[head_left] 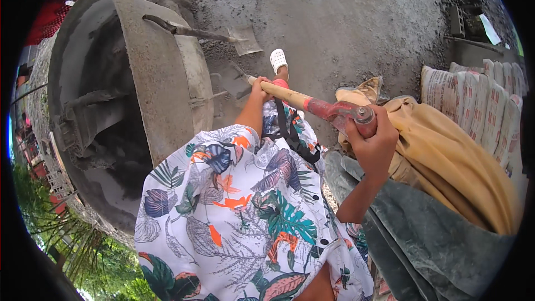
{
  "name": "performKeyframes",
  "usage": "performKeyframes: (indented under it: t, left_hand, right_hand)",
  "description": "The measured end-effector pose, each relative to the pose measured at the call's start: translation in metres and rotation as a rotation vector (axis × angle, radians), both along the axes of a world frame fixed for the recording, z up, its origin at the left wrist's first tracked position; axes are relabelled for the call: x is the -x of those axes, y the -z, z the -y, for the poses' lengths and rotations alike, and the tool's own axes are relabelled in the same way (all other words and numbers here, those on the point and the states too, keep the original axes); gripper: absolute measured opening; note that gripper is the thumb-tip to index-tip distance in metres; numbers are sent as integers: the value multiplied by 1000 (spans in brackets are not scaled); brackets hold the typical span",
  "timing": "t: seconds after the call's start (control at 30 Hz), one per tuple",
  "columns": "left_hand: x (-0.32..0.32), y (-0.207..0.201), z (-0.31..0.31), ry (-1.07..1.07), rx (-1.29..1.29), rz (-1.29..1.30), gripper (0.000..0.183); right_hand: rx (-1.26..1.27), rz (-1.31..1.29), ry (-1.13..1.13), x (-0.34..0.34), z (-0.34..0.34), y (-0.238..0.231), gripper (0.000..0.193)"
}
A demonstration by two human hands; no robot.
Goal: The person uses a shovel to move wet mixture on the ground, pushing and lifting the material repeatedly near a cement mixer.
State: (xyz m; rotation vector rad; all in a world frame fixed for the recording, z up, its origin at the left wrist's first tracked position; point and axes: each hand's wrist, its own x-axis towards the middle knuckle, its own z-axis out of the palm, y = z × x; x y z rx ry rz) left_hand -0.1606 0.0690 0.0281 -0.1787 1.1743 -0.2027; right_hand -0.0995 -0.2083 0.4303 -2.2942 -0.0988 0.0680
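Right hand (372, 142) grips the shovel (312, 105) at its handle end, left hand (259, 92) wraps the shaft lower for leverage, blade beside the mixer (150, 78).

The shovel handle (290, 96) is showing tan wood with a worn red grip end. The shirt (245, 212) is displaying a white ground with multicoloured leaf print. The mixer drum (150, 72) is appearing grey; the sacks (479, 106) white with red print; the clog (278, 59) white.
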Motion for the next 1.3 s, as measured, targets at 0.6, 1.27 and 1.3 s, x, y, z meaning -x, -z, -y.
performKeyframes:
  t: [0.6, 1.27, 1.3]
  left_hand:
    - [-111, 6, -196, -38, 179, -170, 11]
    - [-183, 47, -212, -250, -178, -329, 15]
    - [-163, 45, -204, -323, -192, -351, 16]
  right_hand:
    - [-158, -582, -540, -241, -279, -27, 46]
    - [-280, -830, -895, -462, -333, 105, 38]
    - [-296, -851, -948, -463, -340, 107, 38]
